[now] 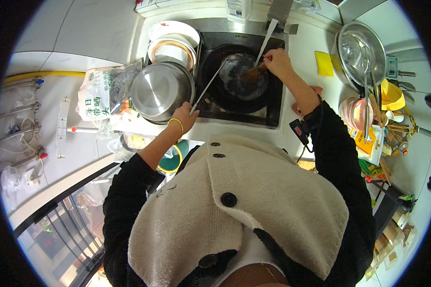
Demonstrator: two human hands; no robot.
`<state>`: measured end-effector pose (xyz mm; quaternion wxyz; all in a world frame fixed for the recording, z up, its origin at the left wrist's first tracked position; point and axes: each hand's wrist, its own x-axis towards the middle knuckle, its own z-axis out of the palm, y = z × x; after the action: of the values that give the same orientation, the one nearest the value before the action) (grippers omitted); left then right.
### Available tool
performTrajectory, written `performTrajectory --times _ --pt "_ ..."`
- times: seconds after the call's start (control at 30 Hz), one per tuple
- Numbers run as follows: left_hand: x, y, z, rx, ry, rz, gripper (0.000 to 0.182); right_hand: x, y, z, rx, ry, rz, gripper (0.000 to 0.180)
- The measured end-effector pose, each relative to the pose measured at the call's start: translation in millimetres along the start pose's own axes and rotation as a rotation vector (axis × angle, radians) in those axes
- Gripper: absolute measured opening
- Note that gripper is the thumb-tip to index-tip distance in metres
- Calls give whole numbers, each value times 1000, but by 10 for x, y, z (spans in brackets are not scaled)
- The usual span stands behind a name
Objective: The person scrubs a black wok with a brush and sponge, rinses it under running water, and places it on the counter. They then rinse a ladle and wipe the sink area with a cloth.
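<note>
A dark wok (215,89) sits in the black sink (248,120), with whitish water in its bowl. A stream of water (267,41) falls into it from the faucet (279,14). My right hand (278,62) is closed on a brown scrubbing brush (252,74), whose bristles are in the wok near the stream. With my left hand (186,117) I grip the end of a thin metal handle (210,86) that reaches over the wok's middle; whether it belongs to the wok cannot be told. Beside that hand an upturned steel pot (161,91) stands left of the sink.
Stacked white plates and bowls (174,34) stand behind the pot, and a printed plastic bag (97,93) lies to its left. A yellow cloth (324,63) lies right of the sink, near steel bowls (379,46) and pink bowls (361,113). A white bottle (239,8) stands behind.
</note>
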<state>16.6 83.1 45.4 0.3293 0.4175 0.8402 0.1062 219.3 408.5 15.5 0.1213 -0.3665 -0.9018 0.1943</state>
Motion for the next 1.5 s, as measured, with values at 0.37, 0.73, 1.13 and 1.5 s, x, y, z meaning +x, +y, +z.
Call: performTrajectory --times 0.37,0.73,1.13,1.5 --pt "5 77 -27 53 -39 -46 35 -137 418 -317 258 -19 296 24" --pt "60 28 -44 52 -55 -48 35 -391 -7 -718 69 21 -37 17" --pt "118 167 5 -16 -100 -37 32 -1247 -455 -1120 63 -402 -249 10" --pt "179 205 131 -329 -233 -137 30 -1596 -266 -68 -212 -659 -426 11"
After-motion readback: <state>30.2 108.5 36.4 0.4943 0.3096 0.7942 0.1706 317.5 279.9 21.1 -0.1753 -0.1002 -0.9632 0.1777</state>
